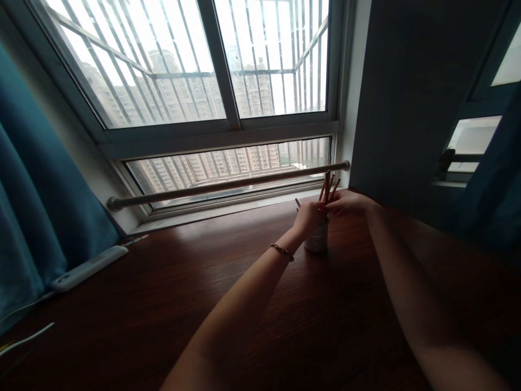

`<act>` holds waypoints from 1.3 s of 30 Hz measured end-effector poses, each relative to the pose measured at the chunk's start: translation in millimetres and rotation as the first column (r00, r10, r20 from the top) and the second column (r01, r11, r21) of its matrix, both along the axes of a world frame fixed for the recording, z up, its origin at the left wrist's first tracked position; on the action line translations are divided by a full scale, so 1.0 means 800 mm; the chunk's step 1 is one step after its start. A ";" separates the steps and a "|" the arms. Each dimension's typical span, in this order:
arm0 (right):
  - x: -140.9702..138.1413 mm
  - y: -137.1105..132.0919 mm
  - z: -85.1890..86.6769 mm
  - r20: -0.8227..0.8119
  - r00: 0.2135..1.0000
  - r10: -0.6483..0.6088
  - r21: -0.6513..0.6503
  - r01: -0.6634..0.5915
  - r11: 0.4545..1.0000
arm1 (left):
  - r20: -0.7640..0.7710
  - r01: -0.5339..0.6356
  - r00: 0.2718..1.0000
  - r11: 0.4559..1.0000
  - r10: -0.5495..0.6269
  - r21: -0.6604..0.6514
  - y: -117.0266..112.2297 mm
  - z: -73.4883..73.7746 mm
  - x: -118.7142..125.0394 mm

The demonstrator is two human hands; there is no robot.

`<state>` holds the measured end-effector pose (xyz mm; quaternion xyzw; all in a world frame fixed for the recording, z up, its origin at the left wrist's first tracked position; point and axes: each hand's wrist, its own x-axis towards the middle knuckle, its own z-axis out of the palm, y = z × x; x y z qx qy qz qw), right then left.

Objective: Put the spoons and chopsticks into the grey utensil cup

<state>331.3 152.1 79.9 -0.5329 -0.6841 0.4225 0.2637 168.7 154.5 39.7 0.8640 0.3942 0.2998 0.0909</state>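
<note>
A pale cylindrical holder [316,240] stands upright on the dark red-brown wooden tabletop [244,266]. Above its mouth rise several thin wooden sticks [327,187], which look like chopsticks. My left hand [308,218], with a braided bracelet [282,252] on its wrist, is closed at the sticks over the holder and hides its upper part. One more stick end pokes out left of that hand. From the right, my right hand [349,201] pinches the sticks, its fingertips meeting the left hand's. Where the sticks' lower ends are is hidden.
Behind the table is a barred window [228,122] with a horizontal rail [228,187] across its lower part. A white power strip [91,267] and a white cable [28,339] lie at the left. Blue curtains [36,179] hang at both sides.
</note>
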 end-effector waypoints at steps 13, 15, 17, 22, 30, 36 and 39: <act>0.006 0.003 0.001 -0.086 0.977 -0.196 -0.114 0.186 0.976 | -0.163 -0.034 0.983 0.963 0.080 0.266 -0.036 -0.001 -0.001; -0.001 0.001 0.002 -0.139 0.970 -0.202 -0.092 0.190 0.977 | -0.179 -0.023 0.981 0.952 0.081 0.304 -0.042 -0.001 -0.006; -0.010 0.001 0.001 -0.168 0.960 -0.224 -0.045 0.220 0.975 | -0.199 0.020 0.979 0.938 0.052 0.346 -0.051 -0.003 -0.013; -0.027 0.013 -0.012 -0.114 0.920 -0.376 0.057 0.383 0.922 | -0.243 0.179 0.967 0.878 -0.074 0.443 -0.085 -0.022 -0.038; -0.042 0.027 -0.031 -0.059 0.916 -0.397 0.192 0.400 0.896 | -0.210 0.240 0.966 0.838 -0.153 0.491 -0.115 -0.071 -0.100; -0.040 0.025 -0.026 -0.135 0.935 -0.329 0.095 0.342 0.935 | -0.136 0.182 0.982 0.875 -0.134 0.449 -0.110 -0.084 -0.122; -0.038 0.027 -0.026 -0.170 0.888 -0.428 0.137 0.451 0.882 | -0.109 0.164 0.985 0.895 -0.131 0.416 -0.106 -0.086 -0.123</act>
